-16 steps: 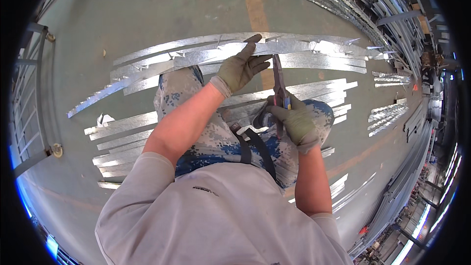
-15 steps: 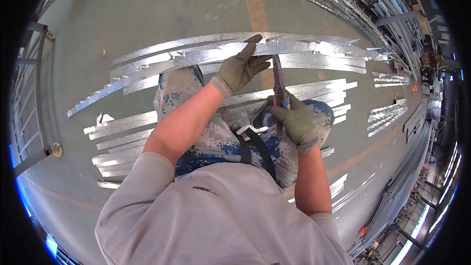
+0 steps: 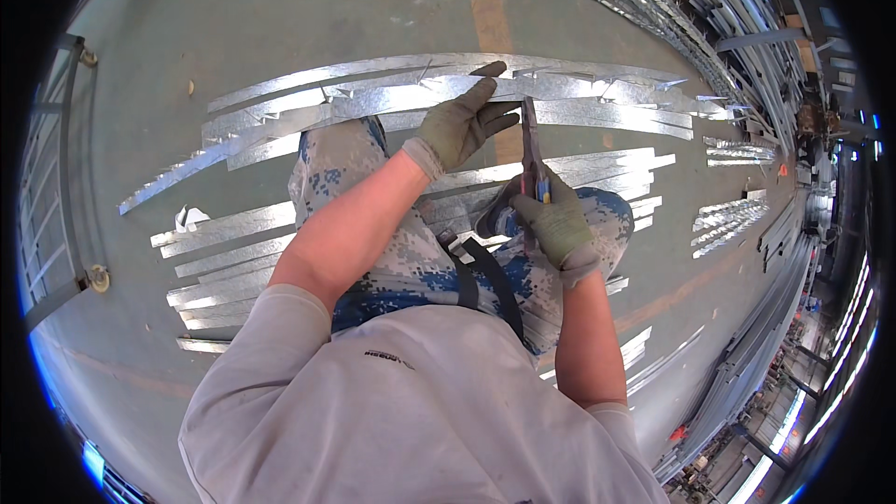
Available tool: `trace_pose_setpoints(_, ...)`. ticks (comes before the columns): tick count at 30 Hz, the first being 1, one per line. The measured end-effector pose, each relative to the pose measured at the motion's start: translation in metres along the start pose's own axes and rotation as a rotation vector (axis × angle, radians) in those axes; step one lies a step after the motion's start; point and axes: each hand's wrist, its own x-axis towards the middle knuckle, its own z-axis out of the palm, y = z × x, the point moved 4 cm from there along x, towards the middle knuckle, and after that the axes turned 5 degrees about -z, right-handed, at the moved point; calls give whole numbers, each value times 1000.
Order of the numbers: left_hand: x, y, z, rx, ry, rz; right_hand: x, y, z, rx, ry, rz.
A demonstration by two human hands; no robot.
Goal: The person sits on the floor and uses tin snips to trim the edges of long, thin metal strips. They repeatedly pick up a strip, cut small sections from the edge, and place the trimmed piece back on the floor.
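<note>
A long shiny metal strip (image 3: 378, 101) with small bent tabs runs across in front of my knees. My left hand (image 3: 455, 131), in a greenish work glove, is closed on its middle, with one finger reaching over the far edge. In my right hand (image 3: 560, 226), also gloved, are dark metal snips (image 3: 532, 145) with blue and yellow on them. The snips point away from me, and their tips meet the strip's near edge just right of my left hand. Whether the blades are around the metal, I cannot tell.
More flat metal strips (image 3: 233, 252) lie in rows beneath and beside my legs. Notched strips (image 3: 733, 224) are on the floor at right. Long metal stock (image 3: 644, 14) is stacked at the far right. A wheeled metal frame (image 3: 63, 168) stands at left.
My right hand and the snips have moved slightly away from me, against the strip's near edge. The left hand keeps its hold on the strip; the whole view has shifted a little.
</note>
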Motion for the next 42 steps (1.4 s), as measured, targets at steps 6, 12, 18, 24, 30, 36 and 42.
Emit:
trace_pose_setpoints(6, -2, 1, 0, -11, 13, -4, 0, -10, 4, -80, 13, -46)
trace_pose_setpoints(12, -3, 2, 2, -21, 27, -8, -18, -30, 10, 484, -113, 19)
trace_pose_setpoints(18, 1, 0, -6, -29, 49, -18, -6, -21, 23, 327, -32, 36)
trace_pose_setpoints(24, 3, -4, -12, -5, 81, -8, 2, -9, 26, 13, 105, -83)
trace_pose_setpoints(30, 1, 0, -4, 29, 192, -10, -2, -19, 26, -267, 204, -84)
trace_pose_setpoints(36, 0, -3, -14, 319, 359, -76, -3, -23, 31, -564, 261, -103)
trace_pose_setpoints(42, 23, -7, -42, 260, 415, -22, 12, -36, 44, -942, 232, 94)
